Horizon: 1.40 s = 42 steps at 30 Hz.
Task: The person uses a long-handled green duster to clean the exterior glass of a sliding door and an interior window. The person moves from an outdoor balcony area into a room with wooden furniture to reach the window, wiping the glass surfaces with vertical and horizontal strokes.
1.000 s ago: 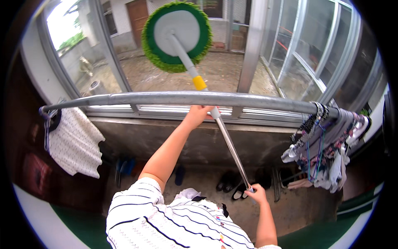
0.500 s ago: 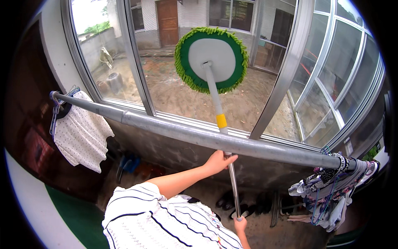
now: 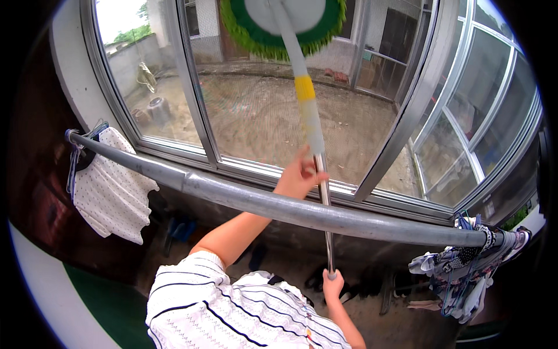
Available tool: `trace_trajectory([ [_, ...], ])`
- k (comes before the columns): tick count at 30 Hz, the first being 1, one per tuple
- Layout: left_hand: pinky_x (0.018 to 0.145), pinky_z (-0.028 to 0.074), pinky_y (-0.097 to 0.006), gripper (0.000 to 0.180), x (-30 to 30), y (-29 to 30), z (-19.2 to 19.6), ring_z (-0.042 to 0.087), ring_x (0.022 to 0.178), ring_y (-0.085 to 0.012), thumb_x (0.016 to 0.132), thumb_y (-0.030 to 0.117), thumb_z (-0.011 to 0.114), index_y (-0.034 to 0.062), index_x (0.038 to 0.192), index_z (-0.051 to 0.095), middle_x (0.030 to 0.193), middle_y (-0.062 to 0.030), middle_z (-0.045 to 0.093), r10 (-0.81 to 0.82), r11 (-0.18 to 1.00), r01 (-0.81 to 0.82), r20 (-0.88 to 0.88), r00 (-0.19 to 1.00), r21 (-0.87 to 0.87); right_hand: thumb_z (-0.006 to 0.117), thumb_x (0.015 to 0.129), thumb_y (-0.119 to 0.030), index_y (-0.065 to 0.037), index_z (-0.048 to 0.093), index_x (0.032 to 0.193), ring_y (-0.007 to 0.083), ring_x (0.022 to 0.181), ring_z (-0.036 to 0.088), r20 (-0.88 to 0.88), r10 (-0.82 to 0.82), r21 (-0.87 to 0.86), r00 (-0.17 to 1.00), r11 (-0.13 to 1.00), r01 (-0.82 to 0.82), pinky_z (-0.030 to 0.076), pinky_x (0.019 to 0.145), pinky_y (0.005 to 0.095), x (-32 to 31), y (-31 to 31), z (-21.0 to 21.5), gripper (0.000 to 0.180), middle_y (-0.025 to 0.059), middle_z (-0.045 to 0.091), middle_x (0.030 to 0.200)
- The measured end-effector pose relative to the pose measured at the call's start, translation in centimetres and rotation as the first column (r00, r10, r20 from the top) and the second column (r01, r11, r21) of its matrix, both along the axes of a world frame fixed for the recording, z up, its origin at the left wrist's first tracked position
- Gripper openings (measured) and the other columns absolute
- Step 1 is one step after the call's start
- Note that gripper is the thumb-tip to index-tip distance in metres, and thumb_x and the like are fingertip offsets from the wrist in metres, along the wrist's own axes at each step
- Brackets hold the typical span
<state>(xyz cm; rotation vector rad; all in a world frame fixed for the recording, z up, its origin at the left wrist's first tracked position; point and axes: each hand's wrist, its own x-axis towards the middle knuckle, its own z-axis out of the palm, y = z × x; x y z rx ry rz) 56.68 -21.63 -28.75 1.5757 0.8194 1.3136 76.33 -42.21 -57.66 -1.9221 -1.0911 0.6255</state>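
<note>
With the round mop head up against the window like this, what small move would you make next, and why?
Probably sweep the green-fringed mop head sideways across the glass: both the left hand and the right hand grip the pole, and the head sits at the pane's top.

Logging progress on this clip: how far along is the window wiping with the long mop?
No finished area can be told from the glass. In hand: the left hand grips the mop pole mid-shaft, the right hand holds its lower end, and the green round mop head presses against the upper window pane. The side panes look untouched.
</note>
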Motion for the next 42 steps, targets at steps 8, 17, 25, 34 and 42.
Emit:
trace_trajectory([
  [8,0.056,0.049,-0.023,0.028,-1.1,7.6,14.9,0.064,0.072,-0.0124,0.094,0.021,0.057,0.0058,0.116,0.048,0.089,-0.0102,0.068,0.111,0.856,-0.295,0.406,0.907,0.424,0.072,0.077,-0.023,0.002,0.059,0.078,0.0230,0.058,0.055,-0.002,0.249,0.439,0.969,0.871,-0.223,0.046,0.060,0.0346,-6.7,11.0,14.3,0.028,0.0137,0.058,0.063],
  [17,0.061,0.053,-0.027,0.039,7.5,1.8,2.0,0.062,0.076,-0.0117,0.088,0.011,0.064,0.0037,0.121,0.045,0.095,-0.0103,0.065,-0.070,0.997,0.064,0.141,0.988,0.049,0.067,0.076,-0.019,-0.001,0.049,0.067,0.0355,0.054,0.050,-0.001,-0.025,0.150,1.000,0.988,0.024,0.043,0.055,0.0389,6.0,2.9,2.5,0.027,0.0186,0.051,0.059],
  [25,0.074,0.057,-0.032,0.029,18.0,-14.4,-15.3,0.063,0.099,-0.0191,0.094,0.012,0.054,0.0064,0.118,0.039,0.107,-0.0098,0.062,-0.355,0.751,0.454,0.286,0.890,-0.481,0.073,0.068,-0.023,-0.003,0.059,0.073,0.0351,0.057,0.055,0.222,-0.278,-0.292,0.935,0.895,0.336,0.046,0.058,0.0410,20.3,-27.0,-5.9,0.025,0.0176,0.057,0.063],
  [34,0.083,0.055,-0.038,0.030,22.1,-18.7,-18.1,0.062,0.104,-0.0225,0.095,0.015,0.053,0.0051,0.117,0.036,0.111,-0.0116,0.061,-0.418,0.533,0.545,0.358,0.835,-0.647,0.070,0.065,-0.015,-0.002,0.061,0.080,0.0401,0.078,0.058,0.600,-0.281,-0.280,0.749,0.804,0.525,0.045,0.069,0.0473,24.5,-36.3,-1.1,0.021,0.0188,0.062,0.080],
  [42,0.086,0.054,-0.040,0.025,15.4,-14.0,-16.4,0.063,0.103,-0.0256,0.096,0.019,0.053,0.0053,0.111,0.040,0.108,-0.0137,0.062,-0.329,0.587,0.508,0.388,0.861,-0.631,0.071,0.062,-0.011,-0.005,0.057,0.074,0.0377,0.076,0.056,0.625,-0.249,-0.173,0.739,0.880,0.443,0.043,0.067,0.0470,21.8,-28.1,0.0,0.019,0.0147,0.058,0.074],
])
